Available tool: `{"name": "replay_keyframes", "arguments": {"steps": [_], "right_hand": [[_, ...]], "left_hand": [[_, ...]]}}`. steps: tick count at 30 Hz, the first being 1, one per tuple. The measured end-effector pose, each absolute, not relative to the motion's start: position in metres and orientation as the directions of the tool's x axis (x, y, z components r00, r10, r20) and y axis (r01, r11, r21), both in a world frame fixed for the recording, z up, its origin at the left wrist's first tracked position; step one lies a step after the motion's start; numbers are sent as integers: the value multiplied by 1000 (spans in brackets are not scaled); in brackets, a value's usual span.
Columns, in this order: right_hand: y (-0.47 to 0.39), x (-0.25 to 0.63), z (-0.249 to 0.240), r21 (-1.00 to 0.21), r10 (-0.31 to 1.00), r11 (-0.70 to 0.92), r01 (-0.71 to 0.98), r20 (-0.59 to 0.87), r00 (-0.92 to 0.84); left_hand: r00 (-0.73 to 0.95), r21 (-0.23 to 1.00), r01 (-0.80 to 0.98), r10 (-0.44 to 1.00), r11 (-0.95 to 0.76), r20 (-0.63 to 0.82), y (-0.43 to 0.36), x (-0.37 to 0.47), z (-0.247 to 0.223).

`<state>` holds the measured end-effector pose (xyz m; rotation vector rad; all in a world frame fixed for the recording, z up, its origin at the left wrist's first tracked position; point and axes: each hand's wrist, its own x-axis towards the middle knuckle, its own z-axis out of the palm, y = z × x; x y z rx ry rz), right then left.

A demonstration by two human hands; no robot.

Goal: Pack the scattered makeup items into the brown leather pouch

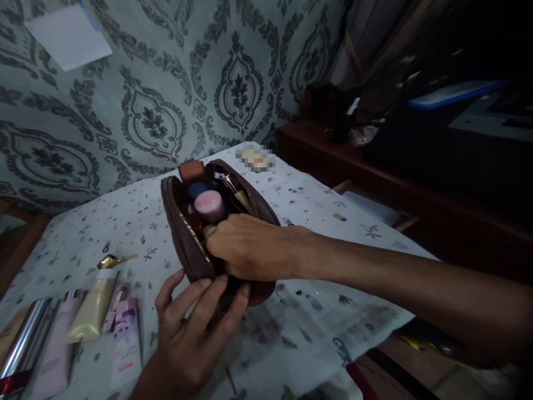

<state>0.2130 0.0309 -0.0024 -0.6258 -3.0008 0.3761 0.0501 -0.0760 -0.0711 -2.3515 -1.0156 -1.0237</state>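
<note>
A brown zipped pouch lies unzipped on the patterned tablecloth. Inside it a pink-capped jar, a dark blue round item and a slim tube with a shiny cap are visible. My right hand reaches down into the pouch from the right; its fingertips are hidden inside. With its fingers bent against the pouch's near edge, my left hand holds the pouch.
At the left lie a cream tube, a pink tube, a small white-and-purple tube, a silver cylinder and a gold item. A blurred yellowish item is near the wall. Dark red furniture stands right.
</note>
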Motion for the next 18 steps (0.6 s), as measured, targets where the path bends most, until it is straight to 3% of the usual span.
{"name": "replay_keyframes", "arguments": {"steps": [14,18], "right_hand": [[27,210,-6,-201,453,875,439,24,-891],[27,209,1,-297,477,838,458,-8,-879]], "left_hand": [[490,-73,738,459,-670,741,-77,46,-75],[526,-112,728,445,-677,725,-76,45,-74]]}}
